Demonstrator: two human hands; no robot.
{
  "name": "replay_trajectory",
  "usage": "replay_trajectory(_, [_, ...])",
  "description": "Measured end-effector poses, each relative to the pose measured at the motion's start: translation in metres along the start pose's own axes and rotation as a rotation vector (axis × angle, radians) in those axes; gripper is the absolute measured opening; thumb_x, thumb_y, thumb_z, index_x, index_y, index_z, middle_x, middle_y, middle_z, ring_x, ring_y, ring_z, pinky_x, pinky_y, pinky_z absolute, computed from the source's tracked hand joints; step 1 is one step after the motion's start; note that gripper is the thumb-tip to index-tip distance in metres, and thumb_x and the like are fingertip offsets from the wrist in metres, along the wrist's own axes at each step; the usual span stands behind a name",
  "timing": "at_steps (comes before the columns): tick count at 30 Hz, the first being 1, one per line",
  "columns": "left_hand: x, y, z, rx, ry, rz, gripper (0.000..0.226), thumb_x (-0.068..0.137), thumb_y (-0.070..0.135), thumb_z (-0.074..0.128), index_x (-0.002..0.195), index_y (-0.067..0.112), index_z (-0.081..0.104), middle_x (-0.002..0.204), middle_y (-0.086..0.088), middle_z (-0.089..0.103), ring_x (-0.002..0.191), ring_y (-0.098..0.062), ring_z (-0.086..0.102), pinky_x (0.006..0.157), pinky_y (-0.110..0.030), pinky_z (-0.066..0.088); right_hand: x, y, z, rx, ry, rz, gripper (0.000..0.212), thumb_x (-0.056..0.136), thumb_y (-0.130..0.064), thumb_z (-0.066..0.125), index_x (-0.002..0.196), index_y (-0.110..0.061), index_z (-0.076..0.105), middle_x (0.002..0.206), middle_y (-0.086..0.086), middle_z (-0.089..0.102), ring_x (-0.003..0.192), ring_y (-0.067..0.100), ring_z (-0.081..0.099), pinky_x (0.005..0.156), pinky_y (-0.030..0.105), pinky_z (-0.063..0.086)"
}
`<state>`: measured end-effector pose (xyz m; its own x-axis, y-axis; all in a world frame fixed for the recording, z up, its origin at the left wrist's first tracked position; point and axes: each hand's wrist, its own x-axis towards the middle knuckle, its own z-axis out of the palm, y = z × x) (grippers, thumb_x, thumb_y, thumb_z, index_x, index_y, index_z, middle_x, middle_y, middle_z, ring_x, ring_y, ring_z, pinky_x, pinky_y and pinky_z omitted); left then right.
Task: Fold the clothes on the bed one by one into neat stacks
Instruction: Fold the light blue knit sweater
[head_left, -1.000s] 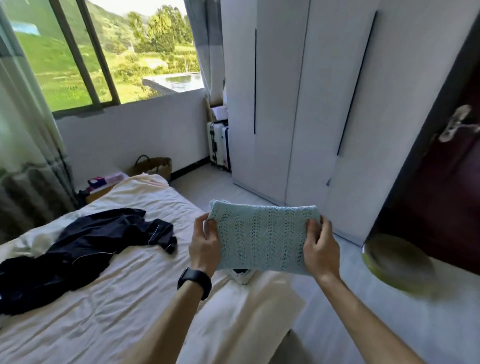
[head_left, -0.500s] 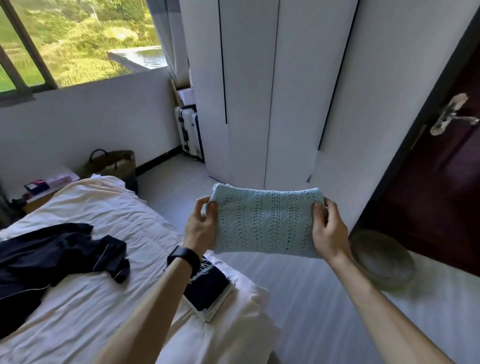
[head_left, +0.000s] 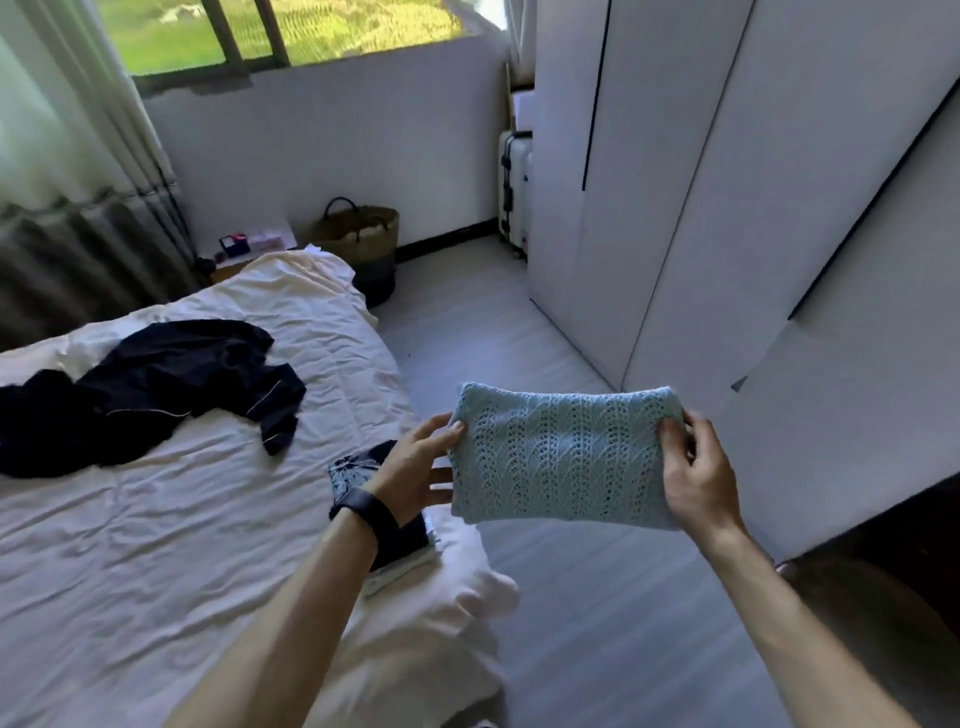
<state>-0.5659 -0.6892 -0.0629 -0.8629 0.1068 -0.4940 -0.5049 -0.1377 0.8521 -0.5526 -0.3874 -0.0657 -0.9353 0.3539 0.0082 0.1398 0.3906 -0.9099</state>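
A folded light-blue knit garment (head_left: 563, 457) hangs in the air over the floor, just right of the bed's corner. My right hand (head_left: 698, 467) grips its right end, fingers curled round the edge. My left hand (head_left: 418, 470) touches its left end with fairly straight fingers, thumb on the front. Below my left wrist a small stack of folded dark clothes (head_left: 384, 519) lies on the bed's corner, partly hidden by my arm. An unfolded dark navy garment (head_left: 156, 384) with thin pale piping sprawls across the cream bed (head_left: 156, 519) at the left.
White wardrobe doors (head_left: 727, 208) fill the right side. A woven basket (head_left: 363, 239) and a white suitcase (head_left: 514, 192) stand by the far wall. A low bedside table (head_left: 249, 249) holds small items. Curtains (head_left: 78, 182) hang at the left. Grey floor (head_left: 597, 623) runs beside the bed.
The view has swung left and down, showing more of the bed and dark garment. The blue knit has sunk lower and rightward, and my left hand's fingers have loosened from its left end.
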Motion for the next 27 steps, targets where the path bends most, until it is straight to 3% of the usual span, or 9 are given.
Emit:
replay_trajectory(6, [0.006,-0.040,0.004,-0.211,0.249,-0.067,0.019,0.099,0.031,0.059,0.117,0.028,0.064,0.110,-0.005,0.065,0.080,-0.023,0.067,0.069,-0.039,0.058,0.048,0.016,0.032,-0.057,-0.211,-0.011,0.030,0.105,-0.036,0.050,0.130,-0.023,0.060,0.105,-0.002,0.065,0.101,0.021,0.059,0.081,0.030,0.037])
replay_trajectory(15, [0.035,-0.110,-0.023,-0.479,0.610,-0.118,0.019,0.103,0.026,0.053,0.121,0.027,0.060,0.100,-0.007,0.070,0.077,-0.025,0.064,0.065,-0.034,0.052,0.110,0.029,0.151,-0.280,-0.599,-0.072,0.028,0.105,-0.035,0.049,0.129,-0.024,0.061,0.106,-0.004,0.067,0.103,0.022,0.062,0.083,0.033,0.041])
replay_trajectory(19, [0.045,-0.132,-0.029,-0.650,0.782,-0.125,0.019,0.103,0.023,0.053,0.121,0.026,0.059,0.106,-0.011,0.070,0.089,-0.030,0.065,0.076,-0.040,0.054,0.126,0.017,0.207,-0.349,-0.798,-0.148,0.029,0.106,-0.028,0.049,0.129,-0.016,0.061,0.111,0.004,0.067,0.114,0.030,0.062,0.082,0.031,0.037])
replay_trajectory(23, [0.050,-0.147,-0.029,-0.786,0.952,-0.124,0.016,0.104,0.020,0.053,0.113,0.031,0.057,0.109,-0.005,0.069,0.097,-0.025,0.065,0.080,-0.039,0.053,0.136,0.003,0.260,-0.469,-0.994,-0.239,0.036,0.107,-0.033,0.046,0.139,-0.018,0.055,0.133,0.013,0.064,0.122,0.034,0.059,0.083,0.031,0.036])
replay_trajectory(27, [0.069,-0.159,-0.036,-0.883,1.144,-0.108,0.021,0.103,0.018,0.053,0.114,0.035,0.058,0.114,-0.001,0.068,0.104,-0.024,0.063,0.097,-0.045,0.050,0.146,-0.010,0.325,-0.575,-1.186,-0.346,0.040,0.108,-0.034,0.043,0.143,-0.017,0.050,0.138,0.016,0.061,0.123,0.036,0.058,0.082,0.031,0.035])
